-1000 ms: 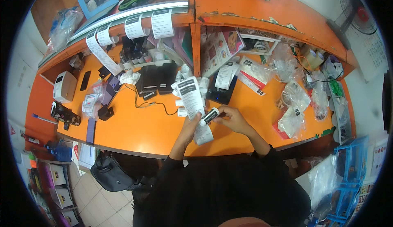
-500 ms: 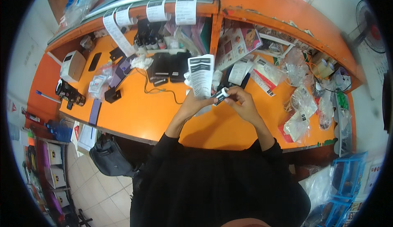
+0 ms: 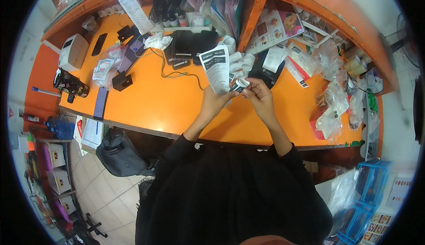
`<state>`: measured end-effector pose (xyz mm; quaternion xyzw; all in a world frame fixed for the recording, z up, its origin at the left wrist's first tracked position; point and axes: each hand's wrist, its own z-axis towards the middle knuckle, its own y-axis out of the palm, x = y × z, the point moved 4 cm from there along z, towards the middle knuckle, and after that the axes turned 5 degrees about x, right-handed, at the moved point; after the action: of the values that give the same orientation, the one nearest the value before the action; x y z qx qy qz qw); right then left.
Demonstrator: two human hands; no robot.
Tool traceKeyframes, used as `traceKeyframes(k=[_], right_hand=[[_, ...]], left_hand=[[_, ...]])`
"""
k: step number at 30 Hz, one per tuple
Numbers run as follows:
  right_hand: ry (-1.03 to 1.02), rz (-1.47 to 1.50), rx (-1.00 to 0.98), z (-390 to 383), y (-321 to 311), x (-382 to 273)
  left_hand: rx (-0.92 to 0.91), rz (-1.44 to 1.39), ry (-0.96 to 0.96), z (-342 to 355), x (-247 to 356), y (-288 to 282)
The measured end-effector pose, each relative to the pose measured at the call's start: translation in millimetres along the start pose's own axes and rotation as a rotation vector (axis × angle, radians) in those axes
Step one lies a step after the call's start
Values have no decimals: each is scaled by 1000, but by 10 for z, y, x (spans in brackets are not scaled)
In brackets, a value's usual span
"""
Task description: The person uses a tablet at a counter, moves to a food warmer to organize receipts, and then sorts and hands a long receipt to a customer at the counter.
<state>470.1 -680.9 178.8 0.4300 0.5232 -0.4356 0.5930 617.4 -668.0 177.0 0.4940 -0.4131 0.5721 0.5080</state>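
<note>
My left hand [image 3: 214, 101] holds a long white printed receipt [image 3: 216, 70] that stands up from its fingers. My right hand [image 3: 259, 93] pinches a small white object with a dark end [image 3: 241, 84], pressed against the lower end of the receipt. Both hands meet above the orange counter [image 3: 159, 108], near its middle. Several small white rolls [image 3: 239, 59] lie just behind the hands.
A black device with a cable [image 3: 191, 45] sits behind the receipt. A white label printer [image 3: 73, 52], a phone [image 3: 98, 44] and a patterned pouch [image 3: 70, 84] lie at the left. Clear plastic bags [image 3: 332, 108] pile at the right. More receipts [image 3: 131, 2] hang from the shelf. A black bag [image 3: 120, 153] rests on the floor.
The view has shifted, so the counter sits lower and closer. My hands stay together on the receipt and the small object, with the receipt now more upright.
</note>
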Motion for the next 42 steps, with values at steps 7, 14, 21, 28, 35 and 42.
traceKeyframes(k=[7, 14, 21, 28, 35, 42], right_hand=[[-75, -83, -25, 39, 225, 232], [-444, -791, 2, -46, 393, 55], [-16, -176, 221, -21, 321, 352], [-20, -292, 324, 374, 747, 599], [-198, -319, -54, -83, 818, 861], [196, -503, -77, -110, 635, 837]], left_hand=[[-176, -4, -74, 0, -168, -237], [-281, 27, -233, 40, -273, -358], [-210, -367, -517, 22, -655, -380], [65, -930, -710, -334, -826, -123], [267, -721, -525, -101, -825, -524], [17, -695, -453, -233, -838, -275]])
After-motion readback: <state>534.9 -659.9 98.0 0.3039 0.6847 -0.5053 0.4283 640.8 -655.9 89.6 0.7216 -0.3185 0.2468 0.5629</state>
